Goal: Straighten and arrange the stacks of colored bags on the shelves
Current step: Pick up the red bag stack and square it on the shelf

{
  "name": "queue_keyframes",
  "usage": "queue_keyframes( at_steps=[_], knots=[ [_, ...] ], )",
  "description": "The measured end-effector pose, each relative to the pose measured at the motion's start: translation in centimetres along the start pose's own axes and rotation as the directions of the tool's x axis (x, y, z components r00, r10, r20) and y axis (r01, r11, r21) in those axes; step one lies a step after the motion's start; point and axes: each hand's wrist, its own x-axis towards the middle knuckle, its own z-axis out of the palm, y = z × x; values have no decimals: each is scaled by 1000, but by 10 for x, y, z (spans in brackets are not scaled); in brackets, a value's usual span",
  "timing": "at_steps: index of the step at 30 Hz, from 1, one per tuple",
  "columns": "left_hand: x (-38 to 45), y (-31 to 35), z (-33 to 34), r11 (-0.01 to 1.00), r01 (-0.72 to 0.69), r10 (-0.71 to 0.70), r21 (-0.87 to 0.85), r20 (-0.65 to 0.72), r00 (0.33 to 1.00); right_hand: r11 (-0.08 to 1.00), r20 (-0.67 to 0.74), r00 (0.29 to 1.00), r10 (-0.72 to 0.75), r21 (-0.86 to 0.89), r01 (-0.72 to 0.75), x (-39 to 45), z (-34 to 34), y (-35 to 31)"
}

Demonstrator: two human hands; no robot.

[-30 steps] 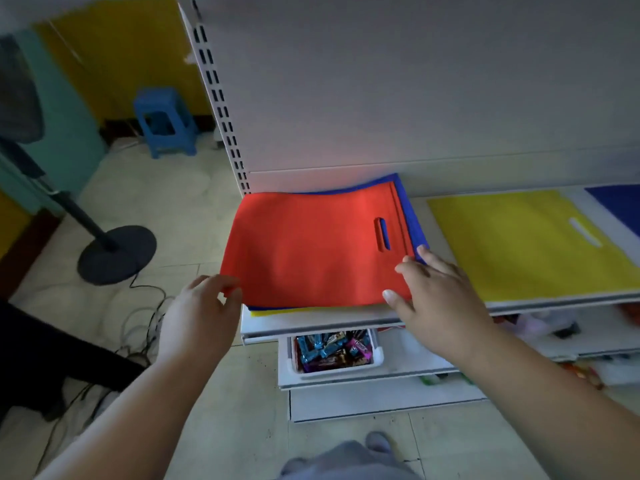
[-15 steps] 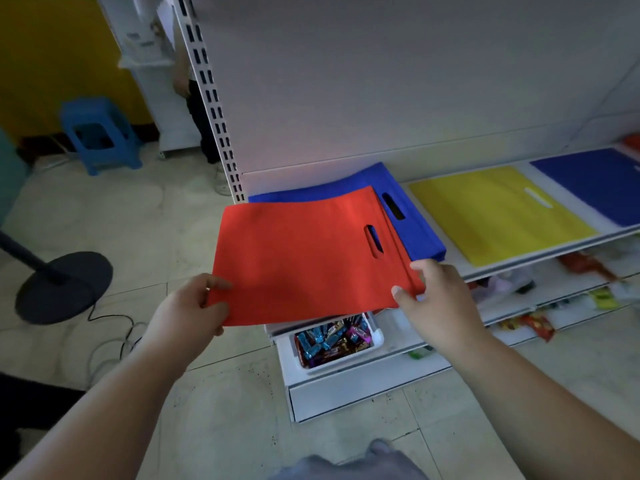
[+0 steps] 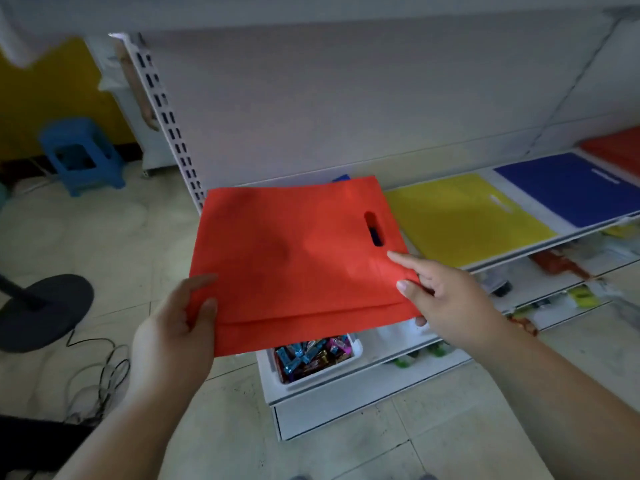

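Observation:
I hold a red bag stack (image 3: pixel 294 258) with a handle slot out over the shelf's front edge. My left hand (image 3: pixel 176 327) grips its near left corner, thumb on top. My right hand (image 3: pixel 446 299) pinches the near right corner, index finger stretched across the fabric. A sliver of a blue bag (image 3: pixel 341 177) shows behind the red one. Further right on the white shelf (image 3: pixel 491 259) lie a yellow bag stack (image 3: pixel 464 216), a blue bag stack (image 3: pixel 568 187) and a second red stack (image 3: pixel 614 150) at the frame's edge.
Below the shelf a white bin (image 3: pixel 313 358) holds wrapped sweets, and lower shelves carry small packets. A fan base (image 3: pixel 41 311) with cables stands on the floor at left, a blue stool (image 3: pixel 81 154) further back. A perforated upright (image 3: pixel 169 126) marks the shelf's left end.
The red bag has come off the shelf towards me and now hides most of the blue bag under it. Both hands moved nearer with it. The view shifted right.

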Motion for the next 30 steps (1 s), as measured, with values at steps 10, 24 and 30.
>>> queue_keyframes(
  at_steps=[10,24,30],
  knots=[
    [-62,153,186,979,-150,157,-135,39,987,967,-369,924,-102,-254,5,-41,-194,130],
    [-74,367,505,909,-319,390,-269,280,877,918,-582,808,87,-269,-292,-34,-473,323],
    [-77,464,638,899,-332,432,-284,464,773,886,-672,702,238,-145,-440,-39,-568,401]
  ],
)
